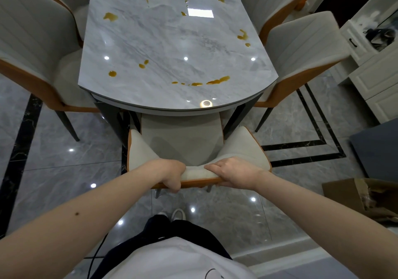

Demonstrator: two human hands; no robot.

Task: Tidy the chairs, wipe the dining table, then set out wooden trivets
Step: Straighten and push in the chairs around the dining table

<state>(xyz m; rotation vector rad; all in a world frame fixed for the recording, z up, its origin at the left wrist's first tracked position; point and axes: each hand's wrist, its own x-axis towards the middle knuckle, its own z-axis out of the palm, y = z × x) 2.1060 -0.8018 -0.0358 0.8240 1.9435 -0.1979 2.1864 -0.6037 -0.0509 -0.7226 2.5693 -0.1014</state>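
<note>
At the near end of the dining surface (172, 48), head view, single entry.

Chair in hand (183, 141): grey upholstered, orange-brown shell. Seat tucked partly under the rounded end of the surface; backrest faces the person. Left hand (172, 174) and right hand (232, 172) both curl over the top edge of the backrest, close together near its middle, fingers wrapped down the back. Each grip is closed firmly on that edge; nothing else held.

Position relative to grip: the chair lies directly ahead of and below both hands, centred between the forearms, its seat running away from the grip toward the surface.

Other chairs: left chair (36, 48) and right chair (305, 48) stand drawn up to the long sides, with further ones behind them.

Progress, as judged: chair-tidying stage, apparently on the last seat. Wiping not begun; amber spills (217, 81) lie scattered over the surface, most near its edges. No cloth visible. No wooden trivets visible anywhere.

Sundries: cardboard box (361, 194) on the floor at right; white cabinet (372, 74) beyond it.
</note>
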